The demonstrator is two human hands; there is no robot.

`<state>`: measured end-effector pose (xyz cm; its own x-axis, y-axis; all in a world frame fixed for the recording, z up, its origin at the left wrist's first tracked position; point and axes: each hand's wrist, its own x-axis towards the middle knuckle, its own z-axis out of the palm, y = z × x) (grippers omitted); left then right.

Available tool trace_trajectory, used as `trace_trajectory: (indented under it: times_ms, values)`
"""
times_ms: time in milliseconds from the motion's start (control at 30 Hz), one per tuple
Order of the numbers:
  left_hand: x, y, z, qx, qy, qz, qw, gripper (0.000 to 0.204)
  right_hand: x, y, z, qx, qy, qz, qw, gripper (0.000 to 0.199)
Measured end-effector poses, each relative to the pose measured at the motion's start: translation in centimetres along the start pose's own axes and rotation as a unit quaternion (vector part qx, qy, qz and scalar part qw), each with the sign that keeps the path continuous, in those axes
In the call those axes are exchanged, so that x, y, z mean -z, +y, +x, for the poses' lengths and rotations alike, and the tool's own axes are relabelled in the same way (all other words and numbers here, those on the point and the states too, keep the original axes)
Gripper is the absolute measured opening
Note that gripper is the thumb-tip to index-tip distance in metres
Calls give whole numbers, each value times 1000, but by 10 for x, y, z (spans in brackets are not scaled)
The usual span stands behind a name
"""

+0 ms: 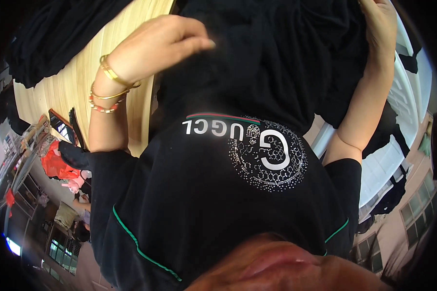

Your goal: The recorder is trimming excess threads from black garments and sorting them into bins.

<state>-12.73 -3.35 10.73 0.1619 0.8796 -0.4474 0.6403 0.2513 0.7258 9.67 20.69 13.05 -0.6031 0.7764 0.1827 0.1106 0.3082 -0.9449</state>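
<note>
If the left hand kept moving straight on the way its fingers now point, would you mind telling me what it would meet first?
The left hand has its fingertips aimed to the right in the picture, at the black fabric bunched just past them. That dark cloth would most likely be met first, though depth is unclear and the fingertips may already brush it.

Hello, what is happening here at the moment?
A person in a black shirt handles black fabric over a wooden table. The left hand, with bracelets on its wrist, rests curled at the fabric's edge. The right hand presses on the fabric further along. More dark cloth lies on the table.
</note>
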Motion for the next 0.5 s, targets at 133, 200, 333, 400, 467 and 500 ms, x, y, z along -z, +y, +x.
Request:
trace_trajectory:
  times_ms: [133, 200, 333, 400, 467, 500]
  values:
    - [-35, -13, 10, 82, 97, 184, 975, 39, -4, 0, -1, -17, 6, -16, 1000, 24]
    - [-59, -24, 18, 102, 84, 208, 969, 35, -5, 0, -2, -18, 7, -18, 1000, 24]
    - [-55, -22, 33, 145, 9, 2, 989, 28, -4, 3, 1, -19, 4, -12, 1000, 23]
    - [-66, -37, 35, 100, 68, -21, 992, 26, -2, 7, 5, -5, -1, -13, 1000, 24]
    - [-75, -53, 37, 2, 123, -210, 970, 25, -3, 7, 7, 23, 6, -12, 1000, 24]
    - [-73, -57, 37, -1, 128, -207, 970, 25, -5, 4, 7, 48, 12, -10, 999, 23]
